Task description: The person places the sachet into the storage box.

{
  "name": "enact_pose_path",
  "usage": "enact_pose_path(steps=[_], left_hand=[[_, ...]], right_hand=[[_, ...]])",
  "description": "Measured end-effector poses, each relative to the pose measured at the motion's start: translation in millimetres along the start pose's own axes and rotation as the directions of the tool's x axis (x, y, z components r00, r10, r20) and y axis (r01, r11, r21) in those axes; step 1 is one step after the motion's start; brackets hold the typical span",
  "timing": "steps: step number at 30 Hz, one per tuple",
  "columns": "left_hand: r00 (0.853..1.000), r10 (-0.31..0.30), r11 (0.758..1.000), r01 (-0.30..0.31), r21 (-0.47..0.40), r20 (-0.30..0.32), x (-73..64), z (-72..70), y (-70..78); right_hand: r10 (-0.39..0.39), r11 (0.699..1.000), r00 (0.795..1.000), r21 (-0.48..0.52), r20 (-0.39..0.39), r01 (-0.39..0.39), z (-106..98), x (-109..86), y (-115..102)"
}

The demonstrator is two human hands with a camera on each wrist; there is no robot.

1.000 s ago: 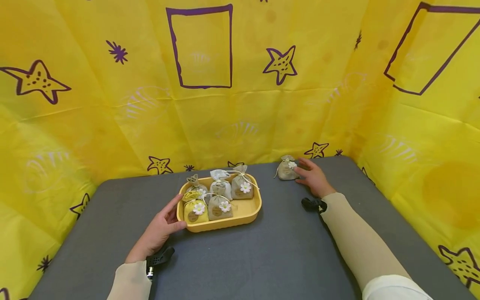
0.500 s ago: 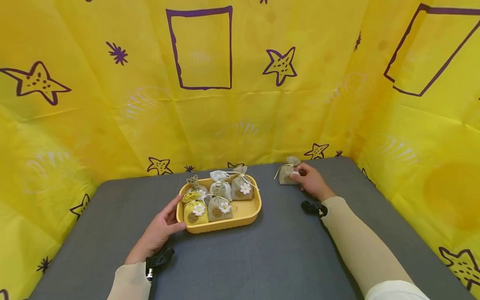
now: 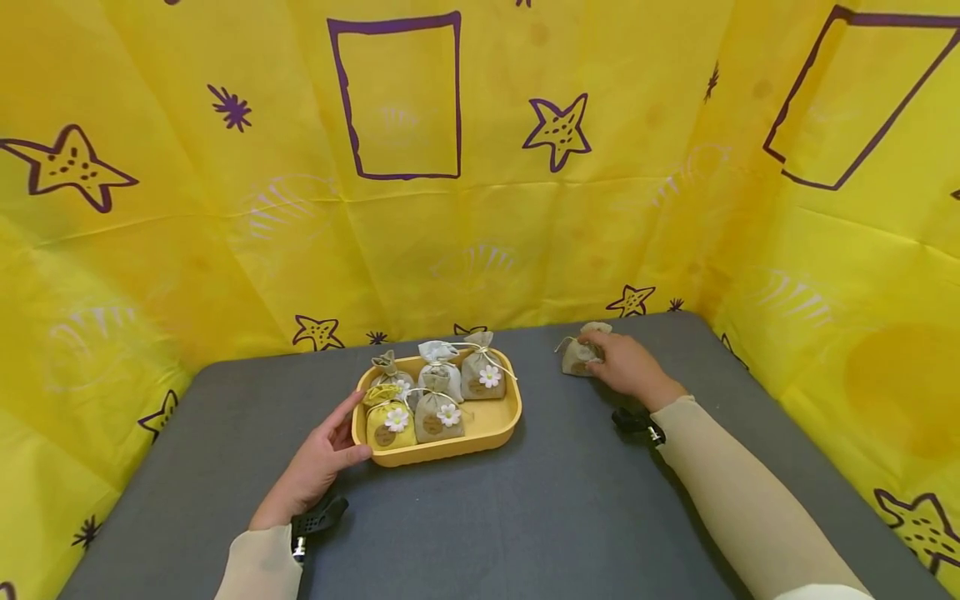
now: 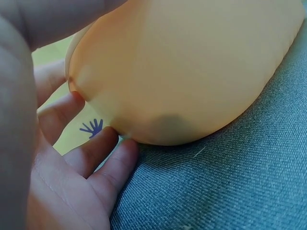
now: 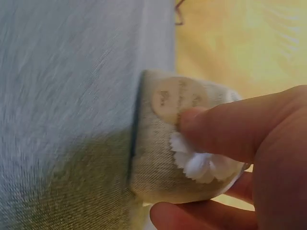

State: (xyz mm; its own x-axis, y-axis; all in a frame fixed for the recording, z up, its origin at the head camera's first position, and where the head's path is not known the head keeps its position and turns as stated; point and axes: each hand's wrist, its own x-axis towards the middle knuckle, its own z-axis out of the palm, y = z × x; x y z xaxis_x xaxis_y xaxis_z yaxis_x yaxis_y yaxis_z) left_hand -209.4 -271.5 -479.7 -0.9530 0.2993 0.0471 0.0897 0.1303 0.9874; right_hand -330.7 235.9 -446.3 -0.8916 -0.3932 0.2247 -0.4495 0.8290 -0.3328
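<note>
My right hand (image 3: pixel 632 367) pinches a small beige drawstring sachet (image 3: pixel 576 358) at the back right of the table. In the right wrist view, the thumb presses the sachet (image 5: pixel 153 163) beside its white flower and round label, with fingers behind it. My left hand (image 3: pixel 318 457) holds the left end of a yellow-orange tray (image 3: pixel 457 454), thumb at the front corner. In the left wrist view, several fingertips meet the outer wall of the tray (image 4: pixel 192 62). The tray bears several sachets, including a yellow one (image 3: pixel 405 435), a white one (image 3: pixel 438 354) and a beige one (image 3: pixel 474 379).
A grey cloth (image 3: pixel 480 533) covers the table. Yellow fabric walls (image 3: pixel 480 217) with purple starfish drawings rise along the back and sides. Bare floor of the tray shows at its front right, beside the sachets.
My right hand has closed round the sachet, which has shifted slightly right and toward me and now leans under the fingers. The left hand and tray have stayed put.
</note>
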Motion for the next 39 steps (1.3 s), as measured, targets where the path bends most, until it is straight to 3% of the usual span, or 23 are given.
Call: enact_pose_path(steps=[9, 15, 20, 24, 27, 31, 32, 33, 37, 39], left_hand=[[1.0, -0.001, 1.0, 0.001, -0.008, -0.001, 0.4, -0.2, -0.8], [1.0, -0.009, 1.0, 0.009, 0.007, -0.006, 0.4, 1.0, -1.0], [1.0, -0.005, 1.0, 0.005, 0.006, -0.004, 0.8, 0.5, -0.7], [1.0, -0.003, 1.0, 0.003, 0.007, 0.0, 0.8, 0.0, -0.5], [1.0, -0.007, 1.0, 0.007, 0.012, 0.001, 1.1, 0.0, -0.6], [1.0, -0.006, 1.0, 0.006, 0.008, -0.002, 1.3, 0.0, -0.8], [1.0, -0.004, 1.0, 0.004, 0.006, -0.001, 1.6, -0.2, -0.9], [1.0, -0.001, 1.0, 0.001, 0.002, 0.001, 1.6, -0.3, -0.8], [1.0, 0.005, 1.0, -0.005, -0.008, 0.01, 1.7, -0.5, -0.4], [1.0, 0.005, 1.0, -0.005, -0.011, 0.011, 1.5, -0.8, 0.1]], right_hand=[[0.054, 0.997, 0.998, 0.05, -0.013, -0.054, -12, -14.9, -9], [0.118, 0.966, 0.993, 0.235, -0.029, -0.108, -27, -17.7, -37], [0.106, 0.915, 0.994, 0.394, -0.029, -0.086, -43, -12.9, -87], [0.065, 0.867, 0.998, 0.496, -0.019, -0.047, -45, -4.1, -127], [0.032, 0.804, 0.999, 0.593, 0.016, -0.035, -36, 2.8, -152], [0.014, 0.704, 0.994, 0.705, 0.109, -0.087, -17, 8.3, -173], [0.019, 0.706, 0.992, 0.7, 0.127, -0.103, -12, 9.2, -176], [0.026, 0.731, 0.991, 0.674, 0.131, -0.108, -8, 9.8, -178], [0.053, 0.881, 0.993, 0.462, 0.11, -0.098, 5, 11.6, -177], [0.05, 0.932, 0.994, 0.353, 0.099, -0.083, 7, 12.8, -175]])
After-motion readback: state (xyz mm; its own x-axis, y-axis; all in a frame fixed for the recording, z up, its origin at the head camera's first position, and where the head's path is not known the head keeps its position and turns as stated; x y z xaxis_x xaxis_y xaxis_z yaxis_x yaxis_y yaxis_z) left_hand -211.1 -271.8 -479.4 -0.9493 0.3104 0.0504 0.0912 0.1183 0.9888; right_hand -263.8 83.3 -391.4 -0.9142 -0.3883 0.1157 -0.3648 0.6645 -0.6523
